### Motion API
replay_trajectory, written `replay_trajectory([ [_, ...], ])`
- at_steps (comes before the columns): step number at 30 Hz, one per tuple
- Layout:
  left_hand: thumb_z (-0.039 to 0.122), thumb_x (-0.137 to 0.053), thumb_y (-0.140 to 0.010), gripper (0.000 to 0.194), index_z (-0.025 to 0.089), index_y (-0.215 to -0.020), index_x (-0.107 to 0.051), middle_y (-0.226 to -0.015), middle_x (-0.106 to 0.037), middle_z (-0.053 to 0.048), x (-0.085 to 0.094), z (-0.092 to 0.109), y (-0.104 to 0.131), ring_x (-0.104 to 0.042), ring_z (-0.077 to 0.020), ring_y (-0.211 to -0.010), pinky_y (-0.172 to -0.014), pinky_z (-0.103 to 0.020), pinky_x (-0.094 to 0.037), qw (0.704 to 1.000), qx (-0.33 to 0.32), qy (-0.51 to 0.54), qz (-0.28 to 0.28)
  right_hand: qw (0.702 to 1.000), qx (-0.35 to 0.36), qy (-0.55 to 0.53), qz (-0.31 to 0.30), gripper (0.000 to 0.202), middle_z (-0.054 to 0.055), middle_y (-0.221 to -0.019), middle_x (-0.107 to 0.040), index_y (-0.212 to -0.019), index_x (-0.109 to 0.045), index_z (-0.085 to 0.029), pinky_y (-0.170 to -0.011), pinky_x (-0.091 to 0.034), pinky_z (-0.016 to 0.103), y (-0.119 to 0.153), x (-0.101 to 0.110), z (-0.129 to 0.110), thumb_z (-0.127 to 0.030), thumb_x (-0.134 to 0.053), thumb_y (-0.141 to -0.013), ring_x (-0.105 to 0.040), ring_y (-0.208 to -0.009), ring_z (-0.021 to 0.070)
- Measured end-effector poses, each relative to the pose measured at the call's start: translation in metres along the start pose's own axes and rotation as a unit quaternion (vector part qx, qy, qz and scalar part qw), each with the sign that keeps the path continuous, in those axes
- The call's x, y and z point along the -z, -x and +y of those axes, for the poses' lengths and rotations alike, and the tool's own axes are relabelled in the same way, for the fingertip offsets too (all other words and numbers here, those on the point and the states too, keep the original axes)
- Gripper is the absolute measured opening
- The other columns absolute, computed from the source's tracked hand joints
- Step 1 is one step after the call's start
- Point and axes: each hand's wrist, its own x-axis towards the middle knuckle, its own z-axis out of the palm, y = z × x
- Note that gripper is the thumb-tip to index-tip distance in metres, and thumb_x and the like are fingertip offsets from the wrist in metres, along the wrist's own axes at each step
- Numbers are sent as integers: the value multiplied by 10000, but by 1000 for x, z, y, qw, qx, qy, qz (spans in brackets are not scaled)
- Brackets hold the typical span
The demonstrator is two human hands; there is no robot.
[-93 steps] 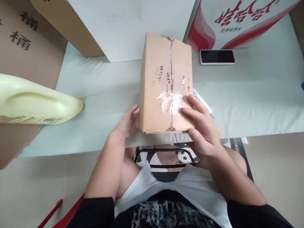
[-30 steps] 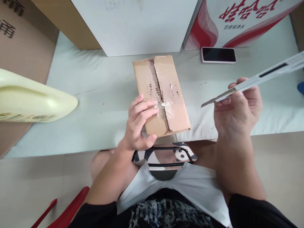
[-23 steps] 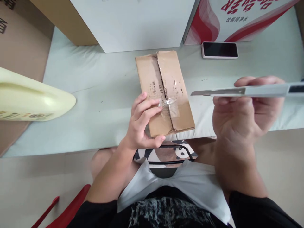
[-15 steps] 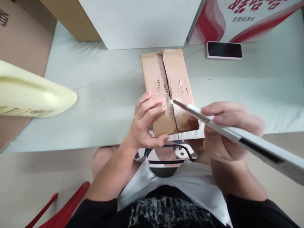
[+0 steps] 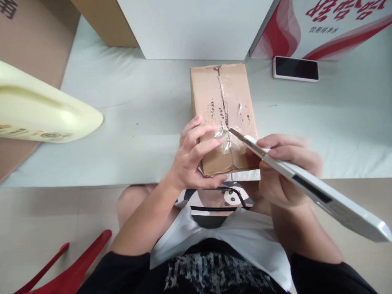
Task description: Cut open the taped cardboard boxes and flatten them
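A small brown cardboard box (image 5: 208, 98) lies near the front edge of the pale green surface, with a ragged seam down its top and crumpled clear tape across it. My left hand (image 5: 196, 153) grips the box's near left corner, fingers spread on top and thumb at the front side. In my right hand (image 5: 284, 167) is a white utility knife (image 5: 321, 194) with its blade out. The blade's tip is at the taped seam. Whether the tip is inside the box cannot be made out.
A pale yellow bottle (image 5: 52, 110) extends in from the left, before a large carton (image 5: 33, 45). A white box (image 5: 196, 28), a red and white box (image 5: 324, 41) and a phone (image 5: 295, 68) line the back. A red object (image 5: 82, 261) is at lower left.
The camera view has shifted a little. The gap along the far part of the seam looks narrower, and the knife's handle end has come into view.
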Motion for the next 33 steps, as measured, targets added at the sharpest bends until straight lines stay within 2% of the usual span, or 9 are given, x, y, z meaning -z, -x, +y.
replay_trajectory([
  [3, 762, -608, -897, 706, 320, -1435, -491, -1378, -620, -91, 1, 0, 0, -568, -311, -1405, -1261, -650, -435, 1000, -2, -4, 0, 998, 34, -15, 47, 246, 16, -1106, -734, -1187, -661, -286, -783, -671, 346, -3, -5, -1, -170, -662, -970, -755, -954, 173],
  [6, 771, -597, -893, 711, 295, -1416, -515, -1373, -622, -103, 2, 0, 0, -558, -328, -1409, -1258, -653, -435, 1000, 1, -10, -8, 997, 25, -26, 62, 247, 32, -1099, -732, -1190, -665, -264, -783, -674, 356, -5, -9, -3, -165, -658, -964, -771, -955, 182],
  [13, 769, -620, -876, 715, 273, -1385, -540, -1330, -631, -122, 3, 1, -1, -560, -342, -1396, -1244, -652, -447, 1000, 3, -7, -11, 998, -1, -25, 64, 226, 25, -1043, -747, -1142, -683, -302, -768, -658, 358, -7, -10, -9, -182, -671, -951, -746, -934, 186],
  [17, 796, -646, -839, 725, 327, -1378, -526, -1340, -633, -93, 4, 1, 0, -572, -348, -1393, -1258, -680, -416, 999, 23, -10, -28, 997, -38, -49, 55, 212, 18, -1091, -752, -1137, -679, -320, -746, -658, 390, -2, -11, -6, -203, -664, -961, -765, -889, 192],
  [22, 791, -646, -837, 735, 322, -1389, -522, -1330, -632, -96, 4, 2, 0, -559, -350, -1401, -1256, -669, -426, 999, 23, -12, -24, 993, -70, -90, 30, 265, 24, -1156, -757, -1183, -666, -310, -830, -665, 395, 2, -13, -2, -171, -675, -958, -781, -974, 196],
  [26, 795, -619, -850, 735, 310, -1394, -528, -1317, -634, -97, 2, 1, -1, -588, -330, -1362, -1248, -631, -457, 1000, 13, -18, -10, 993, -40, -109, 14, 326, 44, -1160, -758, -1250, -661, -285, -903, -667, 417, -1, -11, 0, -151, -677, -953, -776, -1044, 213],
  [29, 799, -603, -864, 723, 318, -1398, -528, -1340, -631, -91, 2, 1, 0, -571, -330, -1392, -1259, -637, -447, 1000, 16, -18, -9, 994, -7, -106, 29, 305, 41, -1120, -748, -1257, -654, -290, -885, -666, 426, -2, -10, 2, -194, -673, -968, -772, -1033, 219],
  [33, 818, -653, -825, 756, 332, -1393, -537, -1348, -631, -90, 1, 0, 1, -557, -349, -1405, -1273, -671, -413, 1000, 27, -1, -8, 995, -12, -91, 42, 231, 33, -1103, -734, -1235, -630, -322, -828, -668, 427, -2, -10, 2, -278, -636, -1008, -769, -987, 214],
])
